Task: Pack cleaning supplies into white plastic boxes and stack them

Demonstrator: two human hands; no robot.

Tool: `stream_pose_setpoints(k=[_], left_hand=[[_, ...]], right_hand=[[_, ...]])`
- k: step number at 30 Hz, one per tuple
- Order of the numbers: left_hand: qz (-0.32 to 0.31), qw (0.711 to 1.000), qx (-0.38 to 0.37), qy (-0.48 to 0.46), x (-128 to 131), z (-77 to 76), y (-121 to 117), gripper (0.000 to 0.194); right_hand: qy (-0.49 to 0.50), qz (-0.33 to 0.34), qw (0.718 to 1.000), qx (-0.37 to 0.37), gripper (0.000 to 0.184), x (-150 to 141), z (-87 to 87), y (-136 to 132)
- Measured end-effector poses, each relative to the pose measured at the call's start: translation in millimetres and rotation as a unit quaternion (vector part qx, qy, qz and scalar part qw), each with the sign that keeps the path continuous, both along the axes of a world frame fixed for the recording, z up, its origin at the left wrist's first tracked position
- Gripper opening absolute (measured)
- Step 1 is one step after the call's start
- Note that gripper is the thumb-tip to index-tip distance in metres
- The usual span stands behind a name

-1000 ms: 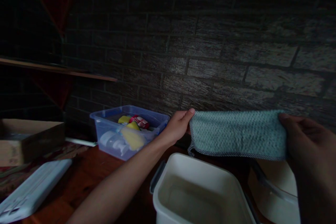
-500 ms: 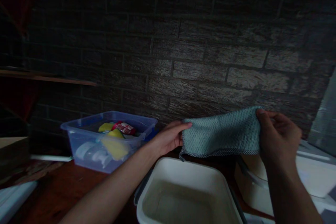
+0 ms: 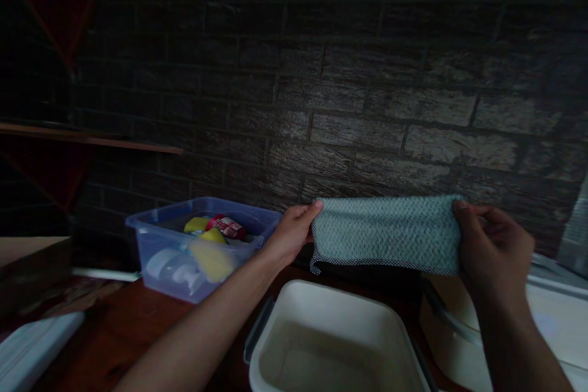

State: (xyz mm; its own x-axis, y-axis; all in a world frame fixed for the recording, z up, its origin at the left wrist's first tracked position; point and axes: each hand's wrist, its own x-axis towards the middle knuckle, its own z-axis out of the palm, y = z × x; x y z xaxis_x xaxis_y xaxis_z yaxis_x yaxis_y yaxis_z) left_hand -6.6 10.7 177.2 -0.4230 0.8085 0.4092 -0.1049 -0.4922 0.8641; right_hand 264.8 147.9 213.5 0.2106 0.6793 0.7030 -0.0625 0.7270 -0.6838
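A light teal textured cloth (image 3: 386, 229) with a black-and-white edge is stretched between my two hands. Its left end is pinched by my left hand (image 3: 294, 229), thumb on top. At the right end, my right hand (image 3: 496, 245) grips the cloth with the thumb in front and the fingers behind. A small loop hangs from the cloth's lower left corner. Below the cloth stands a white plastic bin (image 3: 316, 300), open at the top, with nothing seen in its visible part.
To the left, a clear bluish tub (image 3: 168, 257) holds yellow sponges, a red-labelled item and white bottles. White lidded boxes (image 3: 558, 318) stand at the right. Behind is a dark brick wall (image 3: 349, 92); a wooden shelf (image 3: 114, 142) juts out at left. A pale lid (image 3: 37, 349) lies lower left.
The cloth has been pulled straighter and flatter between my hands, its right end lower and its top edge now nearly level. The whole view has shifted a little to the left.
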Motion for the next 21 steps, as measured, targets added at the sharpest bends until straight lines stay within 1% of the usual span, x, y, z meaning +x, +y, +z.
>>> stream_pose_setpoints(k=[2, 5, 8, 13, 17, 21], left_hand=[[0.011, 1.0, 0.001, 0.013, -2, 2.7, -3, 0.05], [0.043, 0.998, 0.032, 0.046, -4, 6.3, -6, 0.047], [0.077, 0.992, 0.071, 0.07, -5, 8.2, -6, 0.041], [0.117, 0.984, 0.094, 0.095, -8, 10.3, -7, 0.042], [0.143, 0.977, 0.099, 0.12, -7, 18.0, -11, 0.045], [0.174, 0.969, 0.095, 0.149, -4, 26.8, -15, 0.046]], right_hand=[[0.004, 0.004, 1.0, -0.008, 0.037, -1, -0.2, -2], [0.002, 0.016, 1.0, -0.014, 0.035, -2, -1.3, -7], [-0.022, -0.015, 0.999, -0.025, 0.037, -3, -3.5, -13], [-0.067, -0.057, 0.996, -0.033, 0.036, -4, -5.8, -18], [-0.052, -0.058, 0.996, -0.039, 0.038, -6, -6.0, -15], [0.006, -0.028, 0.999, -0.03, 0.036, -9, -6.7, -11]])
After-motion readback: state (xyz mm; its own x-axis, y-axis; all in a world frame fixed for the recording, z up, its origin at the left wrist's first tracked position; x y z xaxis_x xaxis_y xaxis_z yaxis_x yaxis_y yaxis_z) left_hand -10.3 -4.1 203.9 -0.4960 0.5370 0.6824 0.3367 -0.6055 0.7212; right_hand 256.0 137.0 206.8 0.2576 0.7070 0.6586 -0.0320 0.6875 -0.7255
